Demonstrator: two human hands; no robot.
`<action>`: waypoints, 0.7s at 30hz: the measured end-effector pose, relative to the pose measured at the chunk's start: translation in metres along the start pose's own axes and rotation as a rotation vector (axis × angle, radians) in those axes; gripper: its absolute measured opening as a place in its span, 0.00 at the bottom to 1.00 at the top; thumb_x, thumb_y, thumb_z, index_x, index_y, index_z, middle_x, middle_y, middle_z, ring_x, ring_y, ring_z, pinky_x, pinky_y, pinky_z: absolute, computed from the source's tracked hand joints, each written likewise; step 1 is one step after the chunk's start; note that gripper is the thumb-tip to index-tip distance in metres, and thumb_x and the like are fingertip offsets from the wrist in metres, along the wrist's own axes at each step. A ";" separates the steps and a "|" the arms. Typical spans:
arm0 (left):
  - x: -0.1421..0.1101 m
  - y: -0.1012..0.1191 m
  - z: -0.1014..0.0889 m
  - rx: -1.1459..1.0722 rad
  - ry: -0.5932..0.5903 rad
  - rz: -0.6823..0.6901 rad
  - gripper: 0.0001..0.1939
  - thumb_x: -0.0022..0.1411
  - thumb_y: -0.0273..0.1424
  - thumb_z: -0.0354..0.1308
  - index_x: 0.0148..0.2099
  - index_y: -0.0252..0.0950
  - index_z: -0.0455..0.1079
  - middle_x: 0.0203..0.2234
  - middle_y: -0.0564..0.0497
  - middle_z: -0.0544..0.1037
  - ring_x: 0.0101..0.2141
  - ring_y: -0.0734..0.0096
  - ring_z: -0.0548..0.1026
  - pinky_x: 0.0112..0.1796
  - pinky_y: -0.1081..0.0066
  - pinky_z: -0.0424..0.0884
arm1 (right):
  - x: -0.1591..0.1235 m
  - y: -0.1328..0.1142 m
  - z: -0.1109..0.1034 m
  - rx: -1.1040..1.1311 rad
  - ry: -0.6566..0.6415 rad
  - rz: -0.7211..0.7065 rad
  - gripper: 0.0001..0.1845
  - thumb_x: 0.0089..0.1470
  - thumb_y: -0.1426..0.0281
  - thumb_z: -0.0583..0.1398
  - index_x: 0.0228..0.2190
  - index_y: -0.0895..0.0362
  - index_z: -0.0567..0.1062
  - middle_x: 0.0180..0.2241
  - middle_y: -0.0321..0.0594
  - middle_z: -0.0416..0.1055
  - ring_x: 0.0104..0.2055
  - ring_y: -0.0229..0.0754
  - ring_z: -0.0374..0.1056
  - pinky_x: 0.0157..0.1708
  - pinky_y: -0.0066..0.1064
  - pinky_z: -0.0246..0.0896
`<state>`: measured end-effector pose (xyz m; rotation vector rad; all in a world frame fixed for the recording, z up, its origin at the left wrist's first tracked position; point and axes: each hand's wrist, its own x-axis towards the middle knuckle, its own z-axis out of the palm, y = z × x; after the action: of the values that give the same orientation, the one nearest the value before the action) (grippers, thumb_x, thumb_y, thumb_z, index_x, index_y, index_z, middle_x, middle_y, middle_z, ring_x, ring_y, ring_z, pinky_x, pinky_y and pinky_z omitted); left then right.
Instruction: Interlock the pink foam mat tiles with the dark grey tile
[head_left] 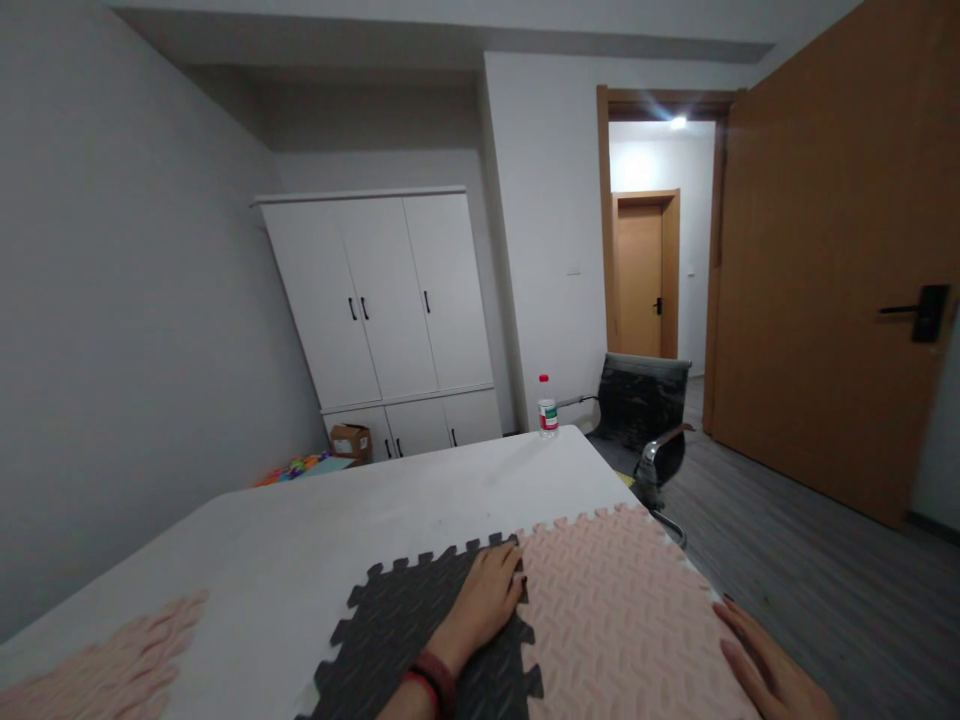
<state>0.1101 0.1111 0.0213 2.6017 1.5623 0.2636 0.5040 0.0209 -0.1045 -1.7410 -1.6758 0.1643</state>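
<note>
Seen from the head camera, the left hand (pixel 486 598) lies flat, palm down, on a dark grey foam puzzle mat tile with toothed edges (pixel 405 640); its fingers (pixel 508 572) are straight and pressed close together, holding nothing, their tips reaching the seam where this tile interlocks with a pale pink foam puzzle mat tile (pixel 615 610). A red and dark wristband (pixel 429 680) sits behind the fingers, at the wrist. The right hand (pixel 765 665) rests open on the near right edge of the pink tile, fingers slightly apart and pinching nothing. Both tiles lie on a white rectangular table (pixel 360 520). Well to the left of the left fingers, another pink foam tile (pixel 105 665) lies apart on the tabletop. Far beyond the fingertips, a clear plastic bottle with a red cap (pixel 547 406) stands upright at the table's far edge, with a black office chair (pixel 649 420) just past it and a white wardrobe (pixel 390 310) against the wall.
</note>
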 end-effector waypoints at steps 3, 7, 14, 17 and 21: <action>0.013 -0.015 0.018 0.053 -0.045 -0.067 0.29 0.62 0.40 0.35 0.63 0.37 0.45 0.63 0.48 0.50 0.62 0.63 0.46 0.60 0.55 0.43 | 0.000 0.004 0.002 -0.010 -0.010 -0.002 0.26 0.54 0.54 0.51 0.52 0.50 0.66 0.56 0.38 0.62 0.56 0.45 0.60 0.53 0.37 0.57; 0.020 -0.023 0.037 0.074 -0.065 -0.078 0.29 0.62 0.41 0.33 0.64 0.41 0.42 0.63 0.52 0.48 0.62 0.65 0.45 0.60 0.55 0.44 | 0.000 0.010 0.006 -0.001 -0.041 0.004 0.27 0.54 0.53 0.50 0.52 0.51 0.65 0.56 0.38 0.61 0.57 0.45 0.58 0.55 0.38 0.54; 0.001 0.005 0.018 0.071 -0.063 -0.083 0.28 0.62 0.37 0.34 0.63 0.36 0.47 0.62 0.47 0.52 0.61 0.63 0.48 0.59 0.53 0.47 | -0.001 0.005 0.004 0.015 -0.067 0.040 0.28 0.55 0.52 0.49 0.53 0.50 0.64 0.57 0.37 0.59 0.58 0.44 0.56 0.56 0.39 0.51; -0.027 0.020 0.016 0.029 -0.116 -0.074 0.29 0.61 0.38 0.38 0.64 0.38 0.44 0.63 0.50 0.48 0.62 0.63 0.47 0.60 0.54 0.46 | 0.001 0.003 0.002 0.008 -0.089 0.063 0.29 0.55 0.52 0.49 0.54 0.50 0.63 0.58 0.37 0.58 0.58 0.44 0.55 0.56 0.39 0.52; -0.061 0.020 0.040 0.007 -0.265 -0.088 0.29 0.61 0.38 0.41 0.63 0.40 0.42 0.61 0.51 0.47 0.61 0.60 0.47 0.59 0.53 0.50 | 0.003 0.006 0.005 0.002 -0.085 0.055 0.30 0.54 0.51 0.49 0.53 0.52 0.65 0.58 0.39 0.58 0.58 0.45 0.56 0.56 0.40 0.51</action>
<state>0.1074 0.0486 -0.0206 2.4425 1.5781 -0.0902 0.5065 0.0261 -0.1097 -1.8021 -1.6882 0.2679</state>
